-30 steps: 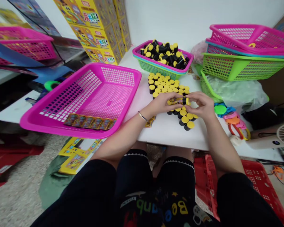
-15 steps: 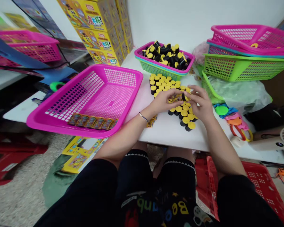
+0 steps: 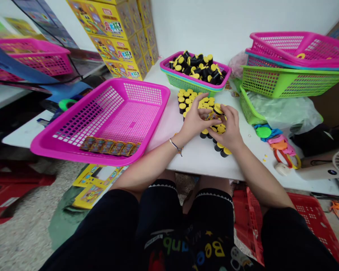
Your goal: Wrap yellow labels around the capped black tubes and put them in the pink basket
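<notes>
Between my two hands is a small black tub with a yellow lid (image 3: pixel 217 109), tilted, with a printed colourful piece of wrapper or label against its side. My right hand (image 3: pixel 228 130) pinches the tub between thumb and fingers. From the other side, my left hand (image 3: pixel 194 122) closes its thumb and lower fingers on the tub and the printed piece, its index finger raised. Partly hidden beneath both hands stand rows of yellow-lidded black tubs (image 3: pixel 182 108) on the white table (image 3: pixel 183 162).
On the left, a pink basket (image 3: pixel 132 123) holds a row of printed packets (image 3: pixel 107 146). Behind the rows, a stacked basket (image 3: pixel 196 84) is heaped with loose tubs. Yellow boxes (image 3: pixel 124 41) rise at the back. Stacked baskets (image 3: pixel 288 81) and a fan (image 3: pixel 327 165) stand right.
The tub has turned more upright, its lid now facing up. My left index finger has lifted, and my right hand has shifted slightly left and lower around the tub.
</notes>
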Demonstrator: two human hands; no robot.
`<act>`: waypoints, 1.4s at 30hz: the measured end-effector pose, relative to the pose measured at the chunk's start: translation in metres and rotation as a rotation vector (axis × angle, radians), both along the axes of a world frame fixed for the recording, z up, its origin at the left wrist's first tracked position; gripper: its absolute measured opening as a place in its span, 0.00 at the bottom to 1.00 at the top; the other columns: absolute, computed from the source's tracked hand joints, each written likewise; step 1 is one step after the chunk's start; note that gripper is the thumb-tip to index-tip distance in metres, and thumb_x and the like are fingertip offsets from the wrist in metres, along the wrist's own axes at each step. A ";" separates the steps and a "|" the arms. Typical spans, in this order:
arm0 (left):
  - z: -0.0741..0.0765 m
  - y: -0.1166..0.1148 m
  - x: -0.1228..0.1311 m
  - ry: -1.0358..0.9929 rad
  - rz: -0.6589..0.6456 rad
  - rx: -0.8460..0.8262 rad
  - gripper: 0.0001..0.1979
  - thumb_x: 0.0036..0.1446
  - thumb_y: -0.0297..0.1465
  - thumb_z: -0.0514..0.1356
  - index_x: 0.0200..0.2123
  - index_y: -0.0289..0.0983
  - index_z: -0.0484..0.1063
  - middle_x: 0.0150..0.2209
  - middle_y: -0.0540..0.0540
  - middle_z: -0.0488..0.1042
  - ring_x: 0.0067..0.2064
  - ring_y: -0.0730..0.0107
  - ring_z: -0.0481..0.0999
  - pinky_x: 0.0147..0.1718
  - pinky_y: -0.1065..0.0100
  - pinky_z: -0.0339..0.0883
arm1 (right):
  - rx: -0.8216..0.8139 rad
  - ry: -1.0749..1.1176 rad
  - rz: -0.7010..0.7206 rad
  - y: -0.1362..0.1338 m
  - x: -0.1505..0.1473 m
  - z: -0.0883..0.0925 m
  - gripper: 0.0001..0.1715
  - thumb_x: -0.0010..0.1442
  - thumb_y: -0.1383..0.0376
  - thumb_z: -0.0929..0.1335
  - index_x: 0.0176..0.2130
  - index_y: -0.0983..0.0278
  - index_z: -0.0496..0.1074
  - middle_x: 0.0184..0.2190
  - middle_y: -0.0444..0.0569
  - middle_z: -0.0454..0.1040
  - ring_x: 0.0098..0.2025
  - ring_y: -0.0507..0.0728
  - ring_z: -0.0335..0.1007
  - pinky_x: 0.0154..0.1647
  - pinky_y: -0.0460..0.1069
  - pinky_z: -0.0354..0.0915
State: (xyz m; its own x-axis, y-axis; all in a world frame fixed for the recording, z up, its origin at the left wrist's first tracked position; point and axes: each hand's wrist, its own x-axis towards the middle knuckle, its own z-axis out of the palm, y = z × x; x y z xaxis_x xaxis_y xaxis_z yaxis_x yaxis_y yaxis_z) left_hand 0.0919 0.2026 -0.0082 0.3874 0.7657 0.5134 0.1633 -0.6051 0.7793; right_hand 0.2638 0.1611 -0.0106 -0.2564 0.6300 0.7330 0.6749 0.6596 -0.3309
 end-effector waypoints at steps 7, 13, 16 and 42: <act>0.011 -0.014 0.001 0.004 -0.069 -0.060 0.33 0.61 0.35 0.62 0.65 0.43 0.52 0.57 0.38 0.71 0.42 0.70 0.79 0.44 0.66 0.74 | 0.149 -0.126 -0.032 -0.005 -0.009 0.001 0.35 0.60 0.62 0.70 0.63 0.56 0.61 0.56 0.58 0.70 0.61 0.70 0.69 0.63 0.70 0.68; 0.014 -0.022 0.000 0.000 -0.132 -0.118 0.36 0.65 0.32 0.55 0.69 0.41 0.37 0.41 0.44 0.77 0.32 0.71 0.79 0.37 0.62 0.76 | 0.190 -0.092 0.066 -0.010 -0.012 0.011 0.32 0.59 0.65 0.70 0.62 0.56 0.63 0.55 0.55 0.75 0.59 0.67 0.73 0.61 0.69 0.70; 0.015 -0.025 -0.003 0.023 -0.188 -0.128 0.39 0.66 0.33 0.55 0.71 0.42 0.32 0.33 0.49 0.74 0.31 0.68 0.79 0.35 0.59 0.76 | 0.237 -0.069 0.091 -0.016 -0.013 0.015 0.32 0.59 0.65 0.70 0.61 0.55 0.64 0.54 0.53 0.77 0.58 0.66 0.74 0.62 0.69 0.70; 0.081 -0.119 -0.065 0.195 0.159 0.174 0.08 0.64 0.35 0.62 0.44 0.39 0.73 0.46 0.43 0.77 0.46 0.66 0.79 0.46 0.64 0.73 | 0.296 -0.211 -0.278 0.000 0.034 0.022 0.30 0.54 0.55 0.76 0.56 0.53 0.74 0.60 0.63 0.62 0.63 0.85 0.58 0.64 0.84 0.47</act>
